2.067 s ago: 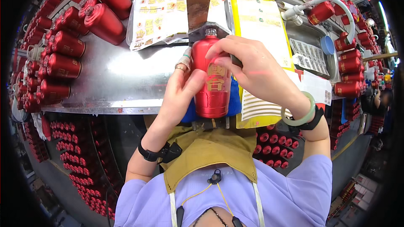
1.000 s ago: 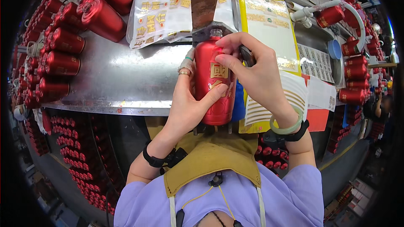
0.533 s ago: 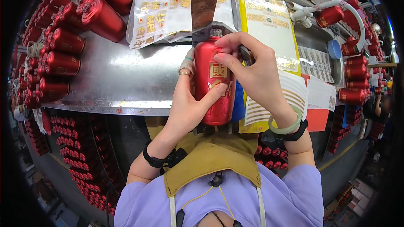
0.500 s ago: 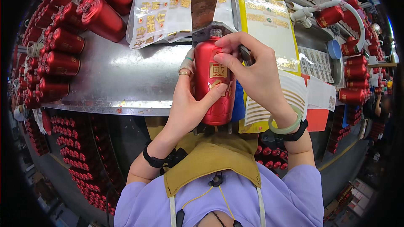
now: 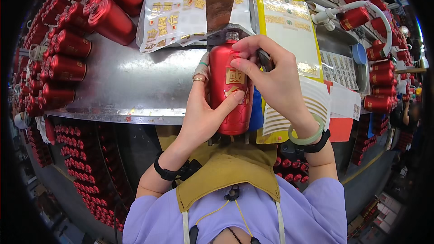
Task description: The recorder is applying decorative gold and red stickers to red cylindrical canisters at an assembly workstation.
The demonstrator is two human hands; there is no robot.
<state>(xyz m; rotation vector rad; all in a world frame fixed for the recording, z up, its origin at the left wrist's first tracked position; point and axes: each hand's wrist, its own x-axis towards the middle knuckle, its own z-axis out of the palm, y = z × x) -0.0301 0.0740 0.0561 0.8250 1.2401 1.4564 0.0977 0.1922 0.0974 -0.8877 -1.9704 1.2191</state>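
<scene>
A glossy red bottle (image 5: 229,119) with a bare threaded neck lies in front of me, its neck pointing away, on a dark metal holder. My left hand (image 5: 204,104) wraps its left side, with the thumb pressed over the lower gold characters. A pale cover sits on one finger of that hand. At the bottle's shoulder, just above a gold character decal (image 5: 235,76), the thumb and forefinger of my right hand (image 5: 271,65) are pinched together against the surface. Whatever is between those fingertips is too small to make out.
Sheets of gold decals (image 5: 174,11) lie on a tray beyond the bottle. A yellow board (image 5: 260,7) with more sheets is to the right, beside a blue cup (image 5: 359,53) and a curved white pipe (image 5: 384,16). Many red bottles (image 5: 110,21) stand around. A rusty upright bar (image 5: 220,0) rises behind the holder.
My hands and the bottle stay almost in place. Some red bottles at the far upper right have shifted position.
</scene>
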